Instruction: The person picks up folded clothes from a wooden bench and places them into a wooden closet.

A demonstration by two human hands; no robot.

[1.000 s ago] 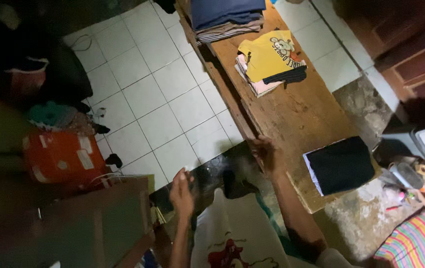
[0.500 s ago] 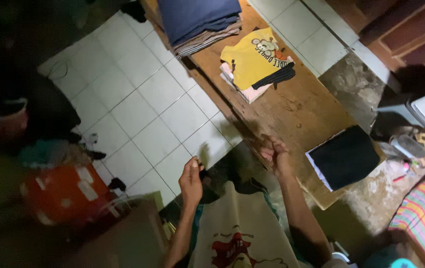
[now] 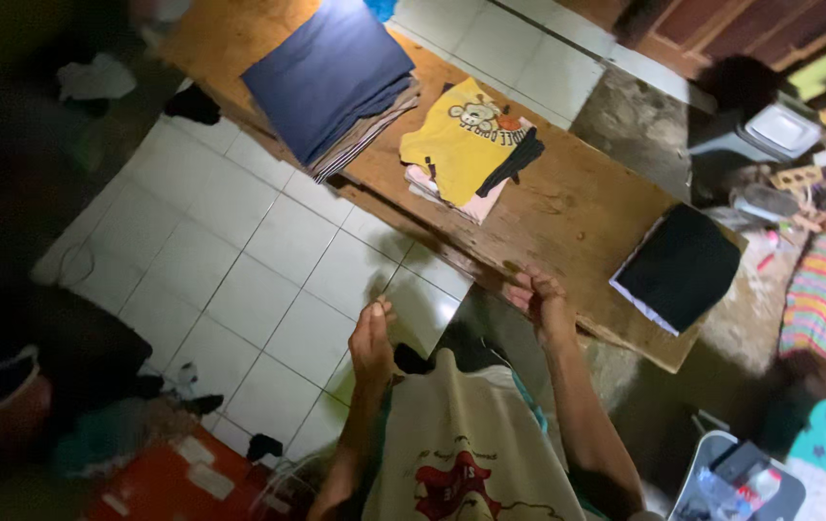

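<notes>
Both hands, left (image 3: pixel 372 340) and right (image 3: pixel 540 301), pinched shut in a grip on the cream garment's (image 3: pixel 466 444) top corners, stretching it flat before the wooden bench (image 3: pixel 567 217).

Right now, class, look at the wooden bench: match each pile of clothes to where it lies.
Things:
1. blue stack
2. yellow shirt
3. black folded cloth

Places on the wooden bench:
A. the end nearest the right hand
B. the middle
C. the far end, its edge overhanging the white floor tiles

Pairs: 1-C, 2-B, 3-A
</notes>
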